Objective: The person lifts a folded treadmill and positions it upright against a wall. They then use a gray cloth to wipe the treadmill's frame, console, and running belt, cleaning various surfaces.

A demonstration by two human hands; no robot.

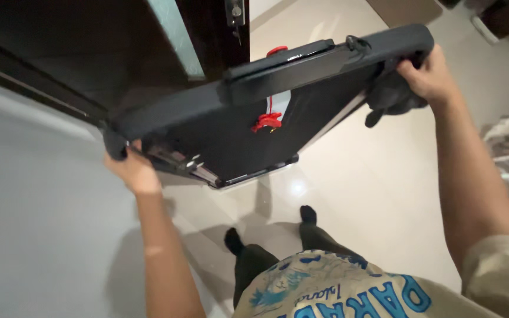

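Nearest, the person's dark-socked feet (266, 232) are standing on the pale glossy floor (372, 176). Above them both hands are holding up a large black folded machine frame (231, 112), tilted, its right end farther away. The left hand (132, 168) is wrapping around the near-left corner; the right hand (425, 76) is closing over the far-right end bar. It is looking rigid, bulky and probably heavy, so gripping both ends seems soundest. A red clip (266, 122) is dangling beneath. Beyond, a dark door (119, 53) is standing.
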